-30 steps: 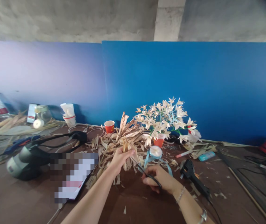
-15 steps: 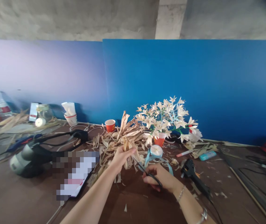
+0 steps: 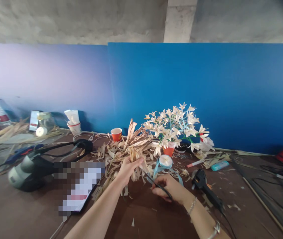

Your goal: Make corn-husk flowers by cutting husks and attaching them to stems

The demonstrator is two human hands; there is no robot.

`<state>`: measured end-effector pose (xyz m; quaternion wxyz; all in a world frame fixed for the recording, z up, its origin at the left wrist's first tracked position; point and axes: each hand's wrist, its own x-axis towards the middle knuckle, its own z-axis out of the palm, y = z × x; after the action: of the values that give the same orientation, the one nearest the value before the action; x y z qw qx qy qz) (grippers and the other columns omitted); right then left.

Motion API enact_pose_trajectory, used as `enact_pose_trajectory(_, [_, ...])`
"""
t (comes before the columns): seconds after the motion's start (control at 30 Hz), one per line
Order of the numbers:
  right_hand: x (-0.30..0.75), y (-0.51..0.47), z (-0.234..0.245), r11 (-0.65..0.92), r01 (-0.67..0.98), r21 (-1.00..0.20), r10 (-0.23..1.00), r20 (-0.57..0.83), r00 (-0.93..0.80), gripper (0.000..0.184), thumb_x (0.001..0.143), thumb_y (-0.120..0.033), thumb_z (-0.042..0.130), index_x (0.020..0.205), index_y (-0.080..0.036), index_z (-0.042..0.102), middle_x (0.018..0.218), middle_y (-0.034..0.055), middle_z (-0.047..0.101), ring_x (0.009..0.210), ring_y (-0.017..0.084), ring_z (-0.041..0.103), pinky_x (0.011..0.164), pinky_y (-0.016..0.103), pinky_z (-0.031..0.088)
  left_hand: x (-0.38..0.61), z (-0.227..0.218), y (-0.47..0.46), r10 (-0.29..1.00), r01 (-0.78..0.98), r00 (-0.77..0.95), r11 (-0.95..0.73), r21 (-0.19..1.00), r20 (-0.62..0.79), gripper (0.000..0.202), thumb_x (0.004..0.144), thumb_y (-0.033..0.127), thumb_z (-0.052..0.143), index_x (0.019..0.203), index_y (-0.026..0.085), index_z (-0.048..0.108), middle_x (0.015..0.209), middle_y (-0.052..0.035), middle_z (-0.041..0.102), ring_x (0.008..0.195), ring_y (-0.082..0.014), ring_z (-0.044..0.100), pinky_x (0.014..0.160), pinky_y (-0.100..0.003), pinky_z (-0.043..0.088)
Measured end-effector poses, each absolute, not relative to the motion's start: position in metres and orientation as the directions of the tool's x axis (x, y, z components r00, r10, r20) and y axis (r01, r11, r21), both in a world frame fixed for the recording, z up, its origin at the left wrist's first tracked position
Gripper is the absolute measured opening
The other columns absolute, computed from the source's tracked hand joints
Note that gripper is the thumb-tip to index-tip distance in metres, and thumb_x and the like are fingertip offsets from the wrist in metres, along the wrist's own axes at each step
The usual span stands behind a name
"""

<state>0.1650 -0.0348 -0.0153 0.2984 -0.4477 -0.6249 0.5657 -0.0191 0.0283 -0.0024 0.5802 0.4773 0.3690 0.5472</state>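
Observation:
My left hand (image 3: 129,168) is closed on a piece of dried corn husk (image 3: 134,154), its thumb pressed along the top. In my right hand (image 3: 165,188) is a pair of dark-handled scissors (image 3: 153,182), the fingers wrapped round the handles. Their blades point up and left, with the tips close to the husk by my left hand. Behind the hands lies a heap of dried husk pieces (image 3: 110,156). A roll of light blue ribbon (image 3: 165,161) sits just beyond my right hand, its loose end trailing on the table.
White husk flowers (image 3: 173,124) stand in an orange paper cup (image 3: 168,151). A glue gun (image 3: 206,189) lies to the right, near a light blue packet (image 3: 220,165). Leftward are a phone (image 3: 82,192), a black-and-grey strapped device (image 3: 29,172) and another orange cup (image 3: 116,134).
Both hands keep nearly the same pose, with the scissors still by the husk. The whole view has shifted very slightly.

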Motion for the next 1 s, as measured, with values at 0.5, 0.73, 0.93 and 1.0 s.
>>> enact_pose_trajectory(0.5, [0.1639,-0.0329,-0.0158,-0.047,0.2,-0.979,0.92,-0.121,-0.374,0.023,0.063,-0.034,0.069,0.066,-0.015,0.057,0.041,-0.0088,0.041,0.029,0.002,0.03,0.028,0.015,0.021,-0.0163,0.001,0.0249,0.995,-0.33,0.057,-0.062,0.942,0.085,0.021,0.055,0.029,0.075,0.065,0.013,0.066,0.059,-0.0001,0.064,0.053,-0.0102,0.056,0.054,-0.019,0.041])
enact_pose_trajectory(0.73, [0.1636,-0.0327,-0.0156,-0.033,0.192,-0.981,0.932,-0.1,-0.348,0.022,0.065,-0.035,0.066,0.067,-0.015,0.057,0.042,-0.0086,0.041,0.029,0.002,0.028,0.028,0.015,0.021,-0.0158,0.0029,0.0246,0.997,-0.375,0.016,-0.058,0.925,0.07,0.024,0.054,0.027,0.075,0.07,0.013,0.064,0.061,-0.0008,0.065,0.054,-0.0122,0.058,0.054,-0.021,0.044])
enact_pose_trajectory(0.93, [0.1618,-0.0316,-0.0137,-0.05,0.19,-0.981,0.95,-0.105,-0.294,0.024,0.062,-0.036,0.068,0.064,-0.015,0.056,0.043,-0.0082,0.042,0.029,0.002,0.029,0.027,0.016,0.02,-0.0165,-0.0049,0.0287,0.997,-0.407,0.005,-0.064,0.911,0.073,0.027,0.054,0.027,0.074,0.073,0.013,0.062,0.063,-0.0017,0.066,0.056,-0.0143,0.06,0.055,-0.023,0.045])
enact_pose_trajectory(1.0, [0.1617,-0.0314,-0.0139,-0.053,0.187,-0.981,0.951,-0.106,-0.291,0.024,0.062,-0.035,0.068,0.064,-0.015,0.057,0.043,-0.0081,0.042,0.028,0.002,0.029,0.028,0.016,0.02,-0.0163,-0.0053,0.0289,0.997,-0.41,0.008,-0.061,0.91,0.07,0.027,0.054,0.027,0.074,0.074,0.013,0.062,0.063,-0.0013,0.066,0.056,-0.014,0.06,0.055,-0.023,0.045])
